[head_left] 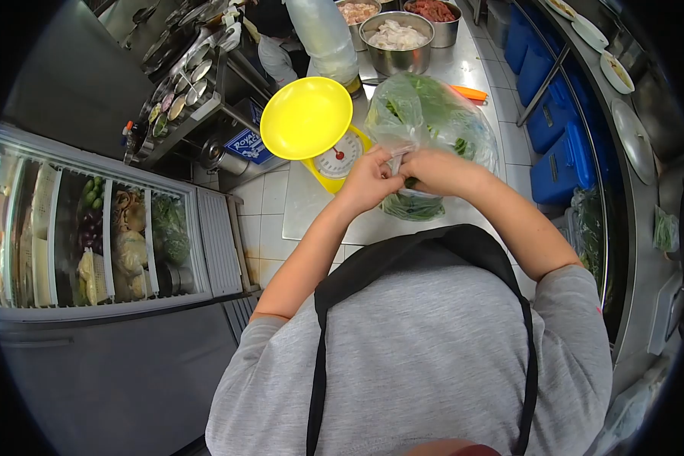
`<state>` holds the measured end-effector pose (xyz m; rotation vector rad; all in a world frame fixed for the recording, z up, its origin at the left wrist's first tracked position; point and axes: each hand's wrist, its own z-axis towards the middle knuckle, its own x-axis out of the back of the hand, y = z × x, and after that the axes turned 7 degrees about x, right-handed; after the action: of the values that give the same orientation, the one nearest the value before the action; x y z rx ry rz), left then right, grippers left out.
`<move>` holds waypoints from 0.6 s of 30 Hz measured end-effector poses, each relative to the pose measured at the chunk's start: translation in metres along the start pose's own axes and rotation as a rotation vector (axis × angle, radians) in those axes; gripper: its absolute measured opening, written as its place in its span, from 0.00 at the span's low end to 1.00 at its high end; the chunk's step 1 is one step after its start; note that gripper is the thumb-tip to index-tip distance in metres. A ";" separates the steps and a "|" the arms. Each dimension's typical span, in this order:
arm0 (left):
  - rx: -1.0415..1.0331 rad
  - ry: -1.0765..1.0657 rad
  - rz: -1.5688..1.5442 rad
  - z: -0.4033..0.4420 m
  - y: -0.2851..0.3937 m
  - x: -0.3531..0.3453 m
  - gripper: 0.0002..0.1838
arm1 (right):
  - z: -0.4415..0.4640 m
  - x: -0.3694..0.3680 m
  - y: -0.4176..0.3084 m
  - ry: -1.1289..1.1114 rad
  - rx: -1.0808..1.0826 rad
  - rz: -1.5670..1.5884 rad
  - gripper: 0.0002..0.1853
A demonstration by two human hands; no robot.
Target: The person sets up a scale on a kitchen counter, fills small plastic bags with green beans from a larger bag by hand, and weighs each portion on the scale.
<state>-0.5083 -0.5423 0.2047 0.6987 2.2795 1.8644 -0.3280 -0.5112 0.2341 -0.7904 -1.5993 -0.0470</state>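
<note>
A clear plastic bag with leafy greens inside lies on the steel table. Its gathered neck is between my two hands. My left hand pinches the twisted plastic from the left, and my right hand grips it from the right, fingertips close together. Below my hands, more bagged greens rest near the table's front edge. Just left of the bag stands a yellow scale with a round dial, its yellow pan tilted toward me. An orange object lies behind the bag.
Steel pots of raw meat stand at the table's back, beside a tall roll of clear plastic. A glass-front fridge is at left, blue bins at right. Another person is behind the table's left side.
</note>
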 end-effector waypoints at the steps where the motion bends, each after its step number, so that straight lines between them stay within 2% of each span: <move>1: -0.036 0.006 -0.004 -0.001 -0.002 0.003 0.27 | -0.003 -0.006 0.005 0.108 0.037 0.033 0.22; 2: -0.069 0.014 -0.011 -0.002 -0.005 0.005 0.27 | -0.005 -0.009 0.009 0.212 0.077 0.066 0.24; 3: -0.067 0.019 -0.012 -0.005 -0.001 0.005 0.27 | -0.008 -0.002 0.008 0.209 0.082 0.067 0.24; 5: -0.113 0.044 0.066 -0.014 0.014 0.001 0.27 | -0.019 0.018 0.001 0.067 -0.012 0.140 0.24; 6: -0.110 0.044 0.066 -0.017 0.021 0.001 0.27 | -0.023 0.017 0.001 0.116 0.020 0.093 0.19; 8: -0.143 0.125 0.482 -0.020 0.032 0.002 0.27 | -0.027 0.018 -0.003 0.171 0.004 0.021 0.16; 9: -0.143 0.125 0.481 -0.020 0.033 0.002 0.27 | -0.029 0.020 -0.005 0.225 -0.011 -0.053 0.14; 13: -0.063 0.106 0.520 -0.022 0.039 -0.001 0.28 | -0.027 0.023 -0.001 0.191 -0.078 -0.072 0.10; 15: -0.013 0.069 0.497 -0.022 0.039 -0.004 0.28 | -0.025 0.010 0.007 0.038 -0.064 -0.229 0.06; 16: -0.055 0.066 0.492 -0.021 0.037 -0.006 0.29 | -0.027 0.011 0.006 0.038 -0.065 -0.228 0.06; 18: -0.098 0.064 0.491 -0.021 0.035 -0.007 0.30 | -0.031 0.019 0.001 0.028 -0.161 -0.019 0.03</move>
<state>-0.4998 -0.5596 0.2419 1.2932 2.1733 2.2042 -0.3007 -0.5162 0.2568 -0.8948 -1.5905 -0.2012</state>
